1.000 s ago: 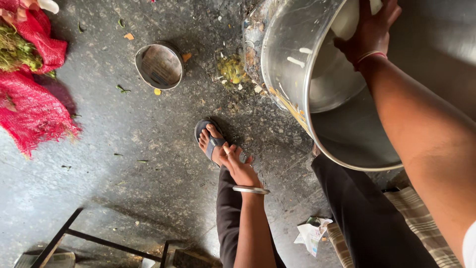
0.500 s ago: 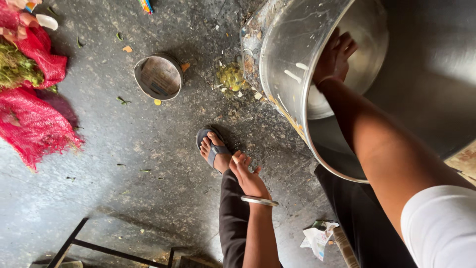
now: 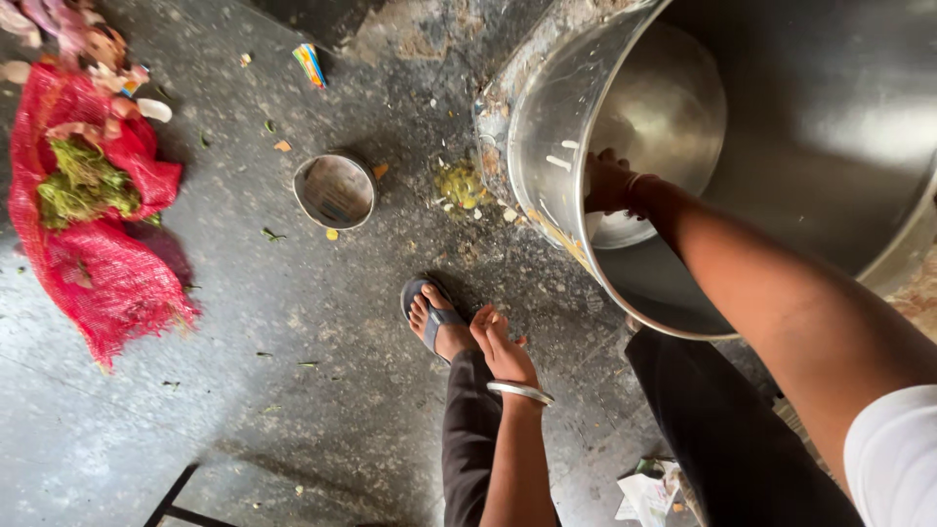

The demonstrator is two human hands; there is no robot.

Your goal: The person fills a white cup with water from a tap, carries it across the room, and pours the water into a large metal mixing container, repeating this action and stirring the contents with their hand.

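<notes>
The right hand (image 3: 607,182), fingers curled, reaches deep inside the tilted steel pot (image 3: 781,127), its mouth facing the person, while the left hand (image 3: 500,344) hangs empty and loosely open beside the knee.

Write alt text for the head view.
Right hand reaches deep inside a big tilted steel pot. Left hand, bangled, hangs by the knee above a wet floor with a small bowl and red mesh sack.
</notes>
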